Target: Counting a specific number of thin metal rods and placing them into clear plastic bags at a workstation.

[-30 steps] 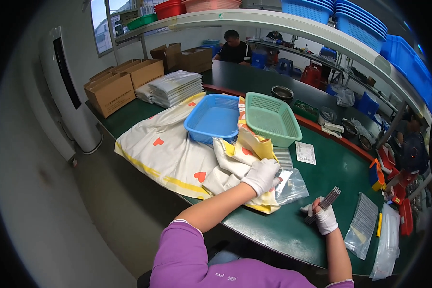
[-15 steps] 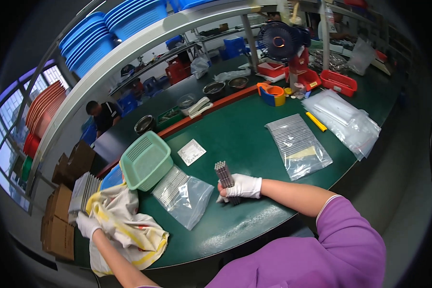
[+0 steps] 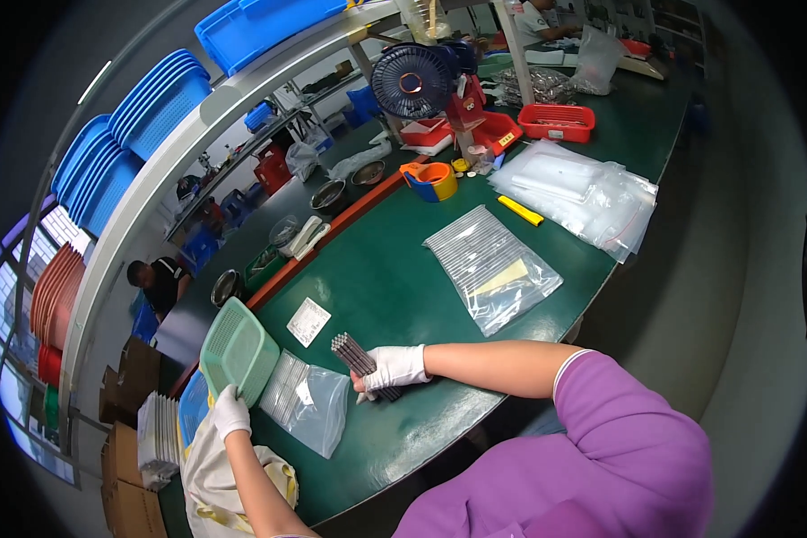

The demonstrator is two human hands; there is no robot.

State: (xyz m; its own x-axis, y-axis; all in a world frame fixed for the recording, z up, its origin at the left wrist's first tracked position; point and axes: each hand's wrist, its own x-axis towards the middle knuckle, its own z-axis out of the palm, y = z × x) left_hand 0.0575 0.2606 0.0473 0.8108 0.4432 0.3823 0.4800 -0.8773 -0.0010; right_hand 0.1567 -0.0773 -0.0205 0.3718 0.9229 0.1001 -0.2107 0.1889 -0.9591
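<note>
My right hand, in a white glove, is wrapped round a bundle of slim dark grey rods, held tilted above the table near its front edge. At the lower left, my gloved left hand is closed on the upper edge of a white cloth with yellow trim; its fingertips are partly hidden. Right beside that hand leans a light green plastic basket. Between the hands lies a clear bag of slim silvery rods. Another such bag, with a yellowish slip inside, lies farther right.
A blue basket shows beside the cloth, next to a stack of white packs and cardboard boxes. A paper slip, tape dispenser, yellow strip, plastic bags and fan are farther back.
My left hand has moved from the cloth's left side up to the green basket, and the cloth has shifted, baring more of the blue basket. The rod bundle tilts more. The view has turned right.
</note>
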